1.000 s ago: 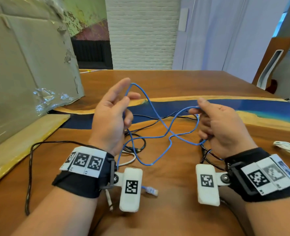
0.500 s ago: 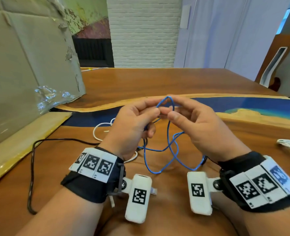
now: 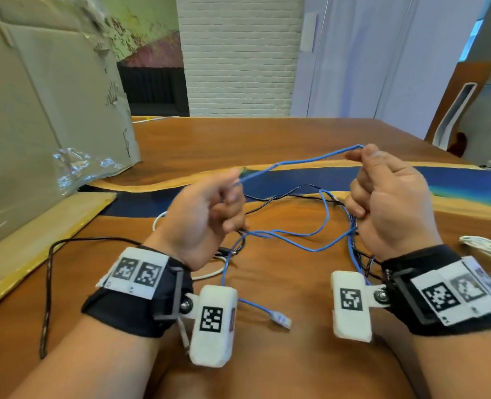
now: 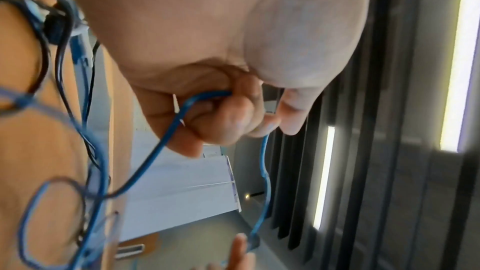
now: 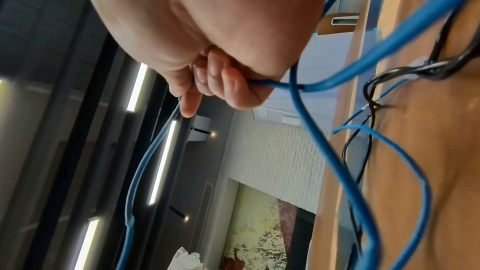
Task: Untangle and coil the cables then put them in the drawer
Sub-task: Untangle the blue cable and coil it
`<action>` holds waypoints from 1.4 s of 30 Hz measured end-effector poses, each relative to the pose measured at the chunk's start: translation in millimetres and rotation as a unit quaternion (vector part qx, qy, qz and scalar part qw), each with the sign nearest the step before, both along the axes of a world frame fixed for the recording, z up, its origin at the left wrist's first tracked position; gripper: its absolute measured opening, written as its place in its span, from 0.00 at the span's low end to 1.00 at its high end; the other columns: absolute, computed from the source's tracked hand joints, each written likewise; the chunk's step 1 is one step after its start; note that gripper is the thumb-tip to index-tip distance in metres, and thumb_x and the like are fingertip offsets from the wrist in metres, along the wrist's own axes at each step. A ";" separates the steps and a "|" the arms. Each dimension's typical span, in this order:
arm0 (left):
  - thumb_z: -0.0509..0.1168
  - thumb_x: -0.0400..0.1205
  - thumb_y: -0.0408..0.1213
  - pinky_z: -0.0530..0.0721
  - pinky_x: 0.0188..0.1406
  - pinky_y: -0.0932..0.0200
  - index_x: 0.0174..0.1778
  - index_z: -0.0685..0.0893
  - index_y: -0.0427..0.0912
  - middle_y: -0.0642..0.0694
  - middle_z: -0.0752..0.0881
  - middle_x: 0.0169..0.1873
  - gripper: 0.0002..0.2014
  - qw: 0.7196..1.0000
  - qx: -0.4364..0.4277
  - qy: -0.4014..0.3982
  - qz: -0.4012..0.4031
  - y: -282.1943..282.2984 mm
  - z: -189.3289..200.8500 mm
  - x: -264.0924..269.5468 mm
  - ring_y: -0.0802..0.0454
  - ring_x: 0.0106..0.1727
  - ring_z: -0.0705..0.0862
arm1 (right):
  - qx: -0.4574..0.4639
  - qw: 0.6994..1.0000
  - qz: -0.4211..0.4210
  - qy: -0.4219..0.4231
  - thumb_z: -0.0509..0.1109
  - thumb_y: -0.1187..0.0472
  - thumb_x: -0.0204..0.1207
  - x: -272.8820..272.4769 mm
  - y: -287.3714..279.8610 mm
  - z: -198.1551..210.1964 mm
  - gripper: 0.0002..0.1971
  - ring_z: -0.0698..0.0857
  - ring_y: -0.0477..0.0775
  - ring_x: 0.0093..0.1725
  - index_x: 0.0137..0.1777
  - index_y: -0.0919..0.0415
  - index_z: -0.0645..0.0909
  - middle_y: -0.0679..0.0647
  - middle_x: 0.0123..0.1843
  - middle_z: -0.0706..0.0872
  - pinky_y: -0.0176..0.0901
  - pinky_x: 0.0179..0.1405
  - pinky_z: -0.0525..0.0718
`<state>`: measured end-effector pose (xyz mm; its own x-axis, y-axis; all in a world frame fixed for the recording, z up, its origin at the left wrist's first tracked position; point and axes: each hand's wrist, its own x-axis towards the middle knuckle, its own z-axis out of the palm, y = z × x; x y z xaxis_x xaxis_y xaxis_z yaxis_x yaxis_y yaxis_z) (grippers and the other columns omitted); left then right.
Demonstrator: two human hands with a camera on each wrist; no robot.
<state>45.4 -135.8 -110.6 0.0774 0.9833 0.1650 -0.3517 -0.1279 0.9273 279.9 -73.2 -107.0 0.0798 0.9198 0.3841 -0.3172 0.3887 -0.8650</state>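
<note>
A thin blue network cable (image 3: 302, 162) runs taut between my two raised hands above the wooden table (image 3: 267, 136). My left hand (image 3: 209, 208) grips it with curled fingers (image 4: 221, 114). My right hand (image 3: 388, 191) pinches its far bend between thumb and fingers (image 5: 233, 87). More blue loops (image 3: 296, 240) hang below, mixed with a black cable (image 3: 293, 194) and a white cable (image 3: 207, 273). The blue cable's clear plug (image 3: 280, 319) lies on the table between my wrists. No drawer is in view.
A large cardboard sheet (image 3: 37, 125) leans at the left over a flat board (image 3: 37, 234). A braided black cable (image 3: 48, 283) trails down the left side. A bundle of white cables (image 3: 486, 246) lies at the right edge. A blue resin strip (image 3: 296, 180) crosses the table.
My hands were together pinching a blue loop half a second ago; they have moved apart, the right up and to the right, drawing the blue cable taut between them.
</note>
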 end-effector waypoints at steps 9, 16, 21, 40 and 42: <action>0.50 0.93 0.48 0.60 0.20 0.62 0.61 0.86 0.51 0.53 0.57 0.24 0.18 0.981 0.080 -0.170 0.048 -1.1 11.6 -16.7 0.57 0.21 0.54 | -0.057 0.963 0.067 -0.253 0.62 0.65 0.90 -19.0 3.2 -20.3 0.14 0.85 0.47 0.39 0.69 0.62 0.86 0.42 0.39 0.89 0.48 0.47 0.82; 0.53 0.94 0.40 0.49 0.25 0.55 0.62 0.90 0.45 0.49 0.56 0.28 0.18 0.982 0.083 0.146 0.082 -2.6 4.4 4.1 0.51 0.27 0.51 | 0.122 0.925 -0.041 -0.358 0.76 0.54 0.79 -26.7 -17.7 -8.4 0.35 0.62 0.35 0.86 0.83 0.36 0.67 0.38 0.85 0.70 0.47 0.86 0.62; 0.59 0.92 0.39 0.55 0.21 0.62 0.46 0.91 0.42 0.47 0.59 0.27 0.16 0.971 0.090 0.215 0.049 -6.9 5.6 5.6 0.53 0.26 0.55 | 0.140 0.929 0.032 -0.340 0.77 0.49 0.80 -32.2 -21.3 -9.0 0.12 0.88 0.41 0.62 0.63 0.40 0.88 0.39 0.54 0.93 0.63 0.75 0.78; 0.59 0.91 0.41 0.66 0.22 0.62 0.41 0.81 0.44 0.51 0.62 0.26 0.14 0.974 0.075 -0.069 0.204 1.8 12.2 -7.6 0.56 0.23 0.61 | 0.006 0.971 -0.022 -0.240 0.66 0.70 0.86 -4.1 -0.9 0.5 0.18 0.86 0.30 0.45 0.65 0.49 0.89 0.37 0.48 0.89 0.29 0.51 0.84; 0.61 0.91 0.41 0.57 0.19 0.62 0.43 0.85 0.45 0.51 0.61 0.26 0.13 0.971 0.101 -0.027 0.213 4.0 10.2 -11.1 0.56 0.22 0.56 | 0.015 0.958 -0.009 -0.285 0.67 0.70 0.85 -9.9 -7.4 0.8 0.22 0.84 0.29 0.63 0.75 0.49 0.83 0.39 0.63 0.88 0.35 0.70 0.81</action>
